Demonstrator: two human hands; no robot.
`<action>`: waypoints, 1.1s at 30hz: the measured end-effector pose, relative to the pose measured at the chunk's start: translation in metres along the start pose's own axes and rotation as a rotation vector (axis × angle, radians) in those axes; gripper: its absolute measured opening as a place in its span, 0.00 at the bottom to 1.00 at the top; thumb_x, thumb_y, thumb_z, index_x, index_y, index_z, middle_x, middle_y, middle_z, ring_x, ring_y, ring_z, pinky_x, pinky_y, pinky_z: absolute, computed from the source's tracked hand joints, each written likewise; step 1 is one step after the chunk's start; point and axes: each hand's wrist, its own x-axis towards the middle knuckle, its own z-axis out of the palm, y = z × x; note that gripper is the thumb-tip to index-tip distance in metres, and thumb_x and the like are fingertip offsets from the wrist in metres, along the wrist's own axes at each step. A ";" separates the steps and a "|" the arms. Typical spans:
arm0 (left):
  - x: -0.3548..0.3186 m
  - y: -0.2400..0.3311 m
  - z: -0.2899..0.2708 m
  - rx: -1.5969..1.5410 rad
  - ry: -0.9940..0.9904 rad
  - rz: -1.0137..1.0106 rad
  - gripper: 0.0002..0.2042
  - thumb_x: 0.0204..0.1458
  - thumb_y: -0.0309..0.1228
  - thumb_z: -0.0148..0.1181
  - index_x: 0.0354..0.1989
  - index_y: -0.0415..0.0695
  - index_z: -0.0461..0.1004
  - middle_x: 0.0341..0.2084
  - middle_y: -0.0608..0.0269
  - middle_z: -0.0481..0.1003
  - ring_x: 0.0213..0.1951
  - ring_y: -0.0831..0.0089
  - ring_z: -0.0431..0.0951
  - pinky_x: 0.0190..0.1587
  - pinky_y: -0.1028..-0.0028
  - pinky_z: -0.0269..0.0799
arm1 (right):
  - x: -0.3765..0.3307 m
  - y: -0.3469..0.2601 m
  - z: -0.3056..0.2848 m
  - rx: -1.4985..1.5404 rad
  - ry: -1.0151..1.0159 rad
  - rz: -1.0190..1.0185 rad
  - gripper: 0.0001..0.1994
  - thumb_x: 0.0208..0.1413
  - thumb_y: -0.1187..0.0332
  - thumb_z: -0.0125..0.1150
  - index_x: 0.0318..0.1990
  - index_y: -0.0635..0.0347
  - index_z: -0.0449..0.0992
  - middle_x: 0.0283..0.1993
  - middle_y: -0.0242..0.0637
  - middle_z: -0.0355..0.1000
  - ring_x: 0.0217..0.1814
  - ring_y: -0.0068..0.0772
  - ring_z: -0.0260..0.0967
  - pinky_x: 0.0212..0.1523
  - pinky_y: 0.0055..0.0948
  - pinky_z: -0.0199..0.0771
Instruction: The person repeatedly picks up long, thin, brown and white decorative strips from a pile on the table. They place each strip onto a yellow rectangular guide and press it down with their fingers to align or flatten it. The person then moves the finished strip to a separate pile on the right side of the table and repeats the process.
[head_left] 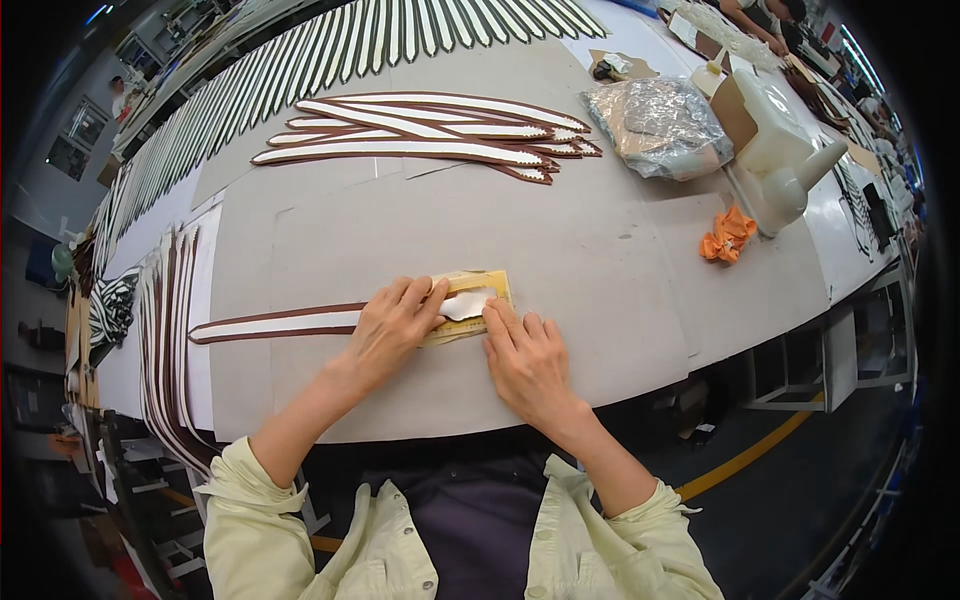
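Note:
A long brown-edged strap with a white middle (275,325) lies across the table, its right end passing under my left hand (395,322). Those fingers are closed on the strap's end, beside a crumpled white piece (466,305). Beneath it lies a flat yellow pad (490,281) with worn edges. My right hand (530,362) is closed at the right side of the pad, its fingertips gripping the edge of the white piece. The strap's covered end is hidden by my left fingers.
A pile of brown-and-white straps (420,130) lies farther off; others hang over the left edge (170,340). Rows of dark-edged strips (300,60) line the back. At right are a plastic-wrapped bundle (658,128), a white jug-like container (775,150) and a crumpled orange cloth (728,236).

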 end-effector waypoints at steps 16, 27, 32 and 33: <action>-0.014 0.016 0.007 -0.269 0.107 -0.333 0.17 0.51 0.25 0.71 0.51 0.44 0.83 0.41 0.59 0.80 0.41 0.60 0.79 0.40 0.64 0.78 | 0.000 -0.001 0.008 -0.017 0.022 0.032 0.21 0.49 0.76 0.62 0.54 0.71 0.76 0.58 0.44 0.76 0.37 0.38 0.69 0.39 0.37 0.68; 0.029 0.016 0.035 -0.572 0.231 -0.306 0.09 0.51 0.23 0.71 0.41 0.45 0.86 0.36 0.62 0.80 0.38 0.63 0.79 0.39 0.65 0.77 | 0.007 -0.007 0.002 0.117 0.119 0.123 0.16 0.54 0.77 0.64 0.52 0.68 0.80 0.63 0.44 0.73 0.43 0.40 0.70 0.43 0.39 0.68; 0.026 0.014 0.038 -0.558 0.240 -0.284 0.10 0.51 0.21 0.70 0.41 0.46 0.86 0.35 0.62 0.80 0.37 0.64 0.79 0.37 0.66 0.78 | 0.006 -0.002 0.004 0.130 0.049 0.124 0.15 0.54 0.77 0.64 0.50 0.68 0.80 0.62 0.43 0.73 0.44 0.42 0.70 0.43 0.39 0.68; 0.026 0.013 0.039 -0.561 0.241 -0.280 0.10 0.51 0.21 0.70 0.42 0.46 0.86 0.35 0.63 0.80 0.37 0.64 0.79 0.37 0.67 0.78 | 0.007 -0.001 0.004 0.131 0.040 0.115 0.15 0.54 0.77 0.64 0.50 0.68 0.80 0.62 0.42 0.73 0.44 0.42 0.70 0.43 0.39 0.68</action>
